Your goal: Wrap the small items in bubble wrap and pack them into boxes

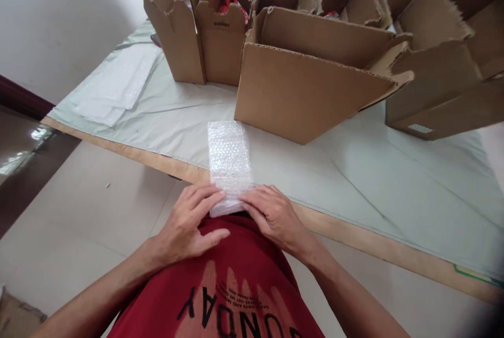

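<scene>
A clear bubble wrap pouch lies at the table's front edge, its near end hanging over toward my red shirt. My left hand rests on the pouch's near left corner, fingers stretched out flat and thumb held apart from it. At the near right corner, my right hand pinches the pouch's edge between thumb and fingers. Part of the near edge is hidden under the fingertips.
Several more bubble wrap pouches lie at the table's left. Behind, open cardboard bins stand in a row, some with red packets inside. A larger cardboard bin juts forward just past the pouch. A pale cloth covers the table.
</scene>
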Available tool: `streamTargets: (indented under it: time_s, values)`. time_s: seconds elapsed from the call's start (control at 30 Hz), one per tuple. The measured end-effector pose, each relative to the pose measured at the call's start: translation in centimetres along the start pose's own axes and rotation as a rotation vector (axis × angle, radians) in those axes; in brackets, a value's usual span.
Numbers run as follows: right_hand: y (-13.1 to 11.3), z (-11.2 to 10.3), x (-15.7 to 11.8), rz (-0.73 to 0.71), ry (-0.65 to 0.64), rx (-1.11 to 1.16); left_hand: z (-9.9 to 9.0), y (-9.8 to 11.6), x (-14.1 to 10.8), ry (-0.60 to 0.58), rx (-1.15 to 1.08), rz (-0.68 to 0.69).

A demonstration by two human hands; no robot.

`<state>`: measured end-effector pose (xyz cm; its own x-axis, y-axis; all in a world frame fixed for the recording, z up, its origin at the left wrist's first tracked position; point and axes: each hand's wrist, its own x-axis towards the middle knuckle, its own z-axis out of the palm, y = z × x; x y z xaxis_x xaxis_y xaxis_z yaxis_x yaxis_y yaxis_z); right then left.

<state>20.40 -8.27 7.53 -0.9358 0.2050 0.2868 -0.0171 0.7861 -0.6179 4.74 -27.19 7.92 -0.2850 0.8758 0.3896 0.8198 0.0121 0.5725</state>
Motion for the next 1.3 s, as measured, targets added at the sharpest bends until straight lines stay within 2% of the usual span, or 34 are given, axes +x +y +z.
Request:
streamTargets:
  time_s: [0.03,0.1,0.17,0.23,0.27,0.3,0.37,0.47,0.57,0.67,0.77,0.83,0.9,0.97,1.03,1.1,1.17,1.23,1.3]
  values:
    - [0.2,0.0,0.4,0.039,-0.017,0.03,0.4,0.0,0.2,0.013,0.018,0.004]
    - [0.5,-0.1,1.0,0.104,-0.004,0.08,1.3,-0.2,0.8,0.07,0.023,-0.077]
    - [0.7,-0.1,1.0,0.109,0.111,0.045,1.9,-0.5,1.5,0.112,-0.001,-0.181]
    - [0.8,-0.2,0.6,0.037,0.257,-0.075,2.2,-1.0,2.1,0.127,-0.025,-0.254]
    - [0.8,-0.3,0.3,-0.013,0.29,-0.141,2.2,-1.2,2.3,0.132,-0.033,-0.275]
    - [0.8,-0.3,0.1,-0.063,0.277,-0.196,2.2,-1.4,2.5,0.134,-0.037,-0.288]
    - [1.0,-0.2,-0.1,-0.137,0.166,-0.258,2.2,-1.7,2.8,0.122,-0.034,-0.286]
    - [1.4,0.0,0.5,-0.162,0.046,-0.278,2.0,-2.0,3.0,0.103,0.016,-0.257]
    - [1.7,-0.2,1.4,-0.126,0.055,-0.221,1.3,-1.9,2.7,0.114,0.035,-0.18]
    - [1.7,-0.5,2.1,-0.062,0.055,-0.087,0.5,-1.8,2.5,0.057,0.009,-0.064]
    - [1.9,-0.6,2.6,0.035,0.071,-0.009,0.6,-2.3,3.0,0.052,0.004,-0.054]
    - [2.0,-0.5,2.8,0.066,0.156,-0.081,1.1,-3.0,4.0,0.08,0.036,-0.09]
    - [2.1,-0.5,2.9,0.037,0.241,-0.201,1.7,-4.0,5.1,0.076,0.109,-0.123]
    - [2.2,-0.4,3.0,-0.026,0.211,-0.289,2.1,-4.7,6.1,0.054,0.174,-0.141]
    - [2.3,-0.2,3.3,-0.08,0.096,-0.333,2.3,-5.0,6.5,0.054,0.188,-0.161]
    - [2.4,-0.1,3.6,-0.1,0.027,-0.346,2.1,-4.7,6.3,0.082,0.138,-0.202]
    - [2.4,-0.3,4.0,-0.089,0.028,-0.314,1.6,-4.0,5.6,0.121,0.03,-0.282]
    - [2.4,-0.7,4.1,-0.045,0.042,-0.234,0.9,-3.0,4.6,0.156,-0.129,-0.42]
    - [2.2,-1.3,4.0,0.037,0.036,-0.14,0.2,-2.0,3.4,0.172,-0.339,-0.618]
